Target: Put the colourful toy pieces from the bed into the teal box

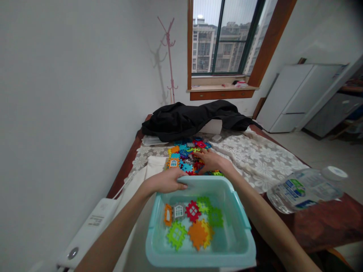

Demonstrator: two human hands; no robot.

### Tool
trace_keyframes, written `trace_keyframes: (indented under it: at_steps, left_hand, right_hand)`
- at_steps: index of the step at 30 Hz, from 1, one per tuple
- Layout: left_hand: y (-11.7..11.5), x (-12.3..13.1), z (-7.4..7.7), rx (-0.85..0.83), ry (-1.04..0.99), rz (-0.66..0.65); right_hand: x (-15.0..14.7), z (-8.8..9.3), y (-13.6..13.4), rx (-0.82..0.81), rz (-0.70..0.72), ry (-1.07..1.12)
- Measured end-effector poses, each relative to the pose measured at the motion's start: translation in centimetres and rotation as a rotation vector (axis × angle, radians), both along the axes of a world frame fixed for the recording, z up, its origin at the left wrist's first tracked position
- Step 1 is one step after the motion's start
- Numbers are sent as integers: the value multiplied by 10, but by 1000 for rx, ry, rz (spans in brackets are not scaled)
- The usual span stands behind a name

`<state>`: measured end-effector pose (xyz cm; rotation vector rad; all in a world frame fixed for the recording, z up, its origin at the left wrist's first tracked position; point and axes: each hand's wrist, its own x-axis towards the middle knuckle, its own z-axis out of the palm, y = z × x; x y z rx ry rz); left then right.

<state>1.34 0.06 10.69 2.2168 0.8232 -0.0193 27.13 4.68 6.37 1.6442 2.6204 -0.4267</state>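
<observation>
A light blue plastic tub (238,226) stands close in front of me, with several coloured interlocking toy tiles (195,226) lying in its bottom. My left hand (167,180) grips the tub's far rim, fingers curled over the edge. Beyond the tub, a pile of more coloured tiles (184,155) lies on the lace tablecloth. My right hand (210,160) rests on that pile with fingers spread among the tiles; whether it holds one is hidden.
A black jacket (193,117) lies across the far end of the table. A clear water bottle (306,189) lies at the right. A white device (90,230) sits at the left, near the wall. White cabinets (295,98) stand at the far right.
</observation>
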Motion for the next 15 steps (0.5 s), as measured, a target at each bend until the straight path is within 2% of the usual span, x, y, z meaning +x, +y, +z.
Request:
trace_keyframes:
  at_steps: [5,11,15]
  left_hand:
    - [0,0,0,9,-10,-7]
    - [-1,0,2,18,-15,-5]
    - [-1,0,1,10,-18,-7]
  right_hand:
    - [4,-7,4,-70,-22,57]
    - [3,2,5,68,-40,-63]
    - [3,7,4,107,-60,-60]
